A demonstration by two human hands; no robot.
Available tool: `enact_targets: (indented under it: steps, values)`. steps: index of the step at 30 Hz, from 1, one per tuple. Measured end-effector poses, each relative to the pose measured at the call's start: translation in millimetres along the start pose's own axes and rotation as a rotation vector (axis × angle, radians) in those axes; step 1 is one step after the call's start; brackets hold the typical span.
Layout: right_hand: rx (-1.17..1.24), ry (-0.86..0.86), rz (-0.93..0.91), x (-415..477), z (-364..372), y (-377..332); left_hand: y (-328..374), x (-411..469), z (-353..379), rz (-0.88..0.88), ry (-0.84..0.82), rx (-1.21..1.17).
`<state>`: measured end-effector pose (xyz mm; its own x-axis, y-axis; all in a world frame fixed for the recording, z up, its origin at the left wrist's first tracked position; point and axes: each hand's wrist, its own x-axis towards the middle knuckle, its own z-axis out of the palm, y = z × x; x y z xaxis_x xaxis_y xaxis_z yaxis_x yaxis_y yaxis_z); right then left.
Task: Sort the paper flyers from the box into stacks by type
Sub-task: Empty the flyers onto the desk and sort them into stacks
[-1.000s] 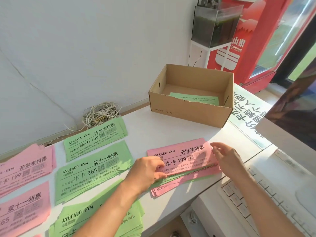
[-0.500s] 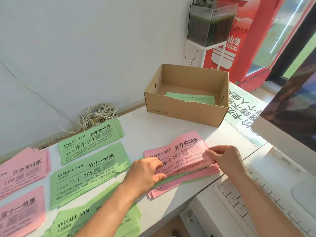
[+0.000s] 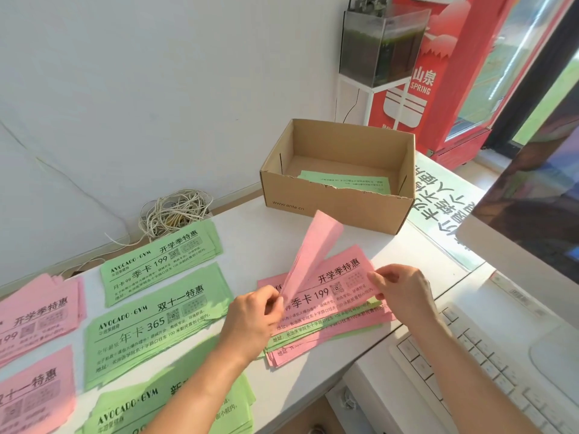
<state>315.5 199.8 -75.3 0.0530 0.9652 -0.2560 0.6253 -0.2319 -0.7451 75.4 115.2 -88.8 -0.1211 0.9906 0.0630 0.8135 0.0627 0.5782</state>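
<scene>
A mixed pile of pink and green flyers lies on the white table near its front edge. My left hand pinches one pink flyer at its lower end, so it stands up tilted with its blank back showing. My right hand grips the right edge of the pile's top pink flyer. The cardboard box stands behind the pile, with a green flyer lying inside. Sorted stacks lie to the left: green ones and pink ones.
A coil of white cord sits against the wall behind the green stacks. A white keyboard and a monitor stand at the right. A printed green sheet lies under the box's right side. A red cooler stands beyond the table.
My left hand has lifted one pink flyer off the pile, and it now stands tilted upward. My right hand closed on the right edge of the top pink flyer.
</scene>
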Motion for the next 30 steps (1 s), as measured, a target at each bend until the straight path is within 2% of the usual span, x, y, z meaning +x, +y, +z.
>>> enact_targets:
  steps: [11,13,16,20,22,26,30]
  values:
    - [-0.026,0.030,-0.002,2.7,1.5,2.2,0.9,1.9,-2.8,-0.122,-0.030,-0.006]
    - [-0.034,0.020,-0.009,4.0,1.3,-1.2,0.6,0.4,-1.3,-0.088,-0.015,0.004]
    - [-0.040,0.002,0.001,6.1,2.5,-9.1,3.9,-2.3,0.2,0.075,-0.048,0.001]
    - [-0.010,0.004,0.012,8.7,6.0,-19.8,8.7,-1.5,1.8,0.230,-0.129,0.186]
    - [0.007,0.042,-0.001,10.4,8.6,-22.3,7.4,-0.5,2.5,0.228,-0.110,0.178]
    - [0.006,0.053,0.025,9.3,5.7,-20.4,2.6,-1.3,-0.7,0.112,0.003,0.067]
    - [0.047,0.011,0.045,8.8,0.2,-13.8,-0.1,-3.9,-3.4,0.158,-0.053,0.020]
